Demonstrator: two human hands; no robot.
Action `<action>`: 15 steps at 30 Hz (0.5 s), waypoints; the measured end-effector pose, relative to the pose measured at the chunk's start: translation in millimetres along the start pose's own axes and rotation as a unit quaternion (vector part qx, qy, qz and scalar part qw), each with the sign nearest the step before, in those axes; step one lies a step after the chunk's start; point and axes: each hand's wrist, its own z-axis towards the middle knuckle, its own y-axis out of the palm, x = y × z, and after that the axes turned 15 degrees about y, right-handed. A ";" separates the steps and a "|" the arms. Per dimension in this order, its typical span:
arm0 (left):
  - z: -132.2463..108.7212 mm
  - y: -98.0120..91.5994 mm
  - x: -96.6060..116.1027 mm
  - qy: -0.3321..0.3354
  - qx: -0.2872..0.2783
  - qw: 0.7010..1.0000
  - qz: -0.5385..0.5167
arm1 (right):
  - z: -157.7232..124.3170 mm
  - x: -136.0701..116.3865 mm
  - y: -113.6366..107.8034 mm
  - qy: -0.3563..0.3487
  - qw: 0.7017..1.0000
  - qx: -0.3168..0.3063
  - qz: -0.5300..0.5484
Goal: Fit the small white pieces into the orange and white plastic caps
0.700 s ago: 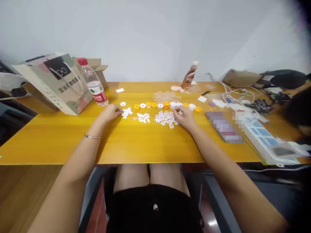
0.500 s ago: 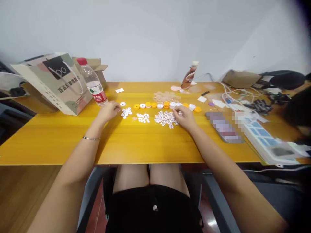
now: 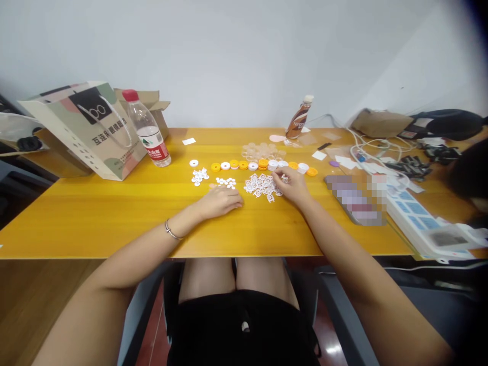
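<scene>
My left hand (image 3: 221, 201) rests palm down on the yellow table (image 3: 114, 213), fingers loosely curled, just in front of a small pile of white discs (image 3: 225, 182). My right hand (image 3: 292, 184) sits at the right edge of a bigger heap of white lacy pieces (image 3: 262, 185), its fingertips pinched together on a small white piece. Behind the piles runs a row of orange and white round caps (image 3: 263, 164). Another cluster of white discs (image 3: 199, 176) lies further left, with a single white ring (image 3: 193, 163) behind it.
A paper bag (image 3: 86, 127) and a red-capped water bottle (image 3: 147, 129) stand at the back left. A brown drink bottle (image 3: 299, 119) stands at the back. Cables (image 3: 375, 147), a blurred flat object (image 3: 356, 195) and a white tray (image 3: 427, 223) fill the right side.
My left hand has moved from the left cluster of discs rightward and nearer to me, now in front of the middle pile. My right hand has stayed by the lacy heap.
</scene>
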 end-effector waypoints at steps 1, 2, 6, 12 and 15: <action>-0.9 -0.3 -0.9 0.004 0.002 1.000 -0.020 | -0.2 -0.6 -0.3 0.001 1.000 -0.002 0.001; -1.9 -1.4 -2.4 0.005 0.007 0.999 -0.039 | -0.4 -1.1 -0.6 0.002 1.000 -0.004 0.003; -10.8 -9.1 -20.5 -0.055 0.075 0.995 -0.042 | -0.7 -2.0 -1.2 0.006 1.000 -0.002 0.003; -64.9 -21.8 -85.0 -0.328 0.214 0.917 0.076 | -0.9 -3.3 -1.6 0.011 1.000 0.002 0.008; -93.5 -21.2 -109.8 -0.391 0.170 0.901 0.078 | -1.2 -4.5 -2.5 0.016 1.000 0.000 0.005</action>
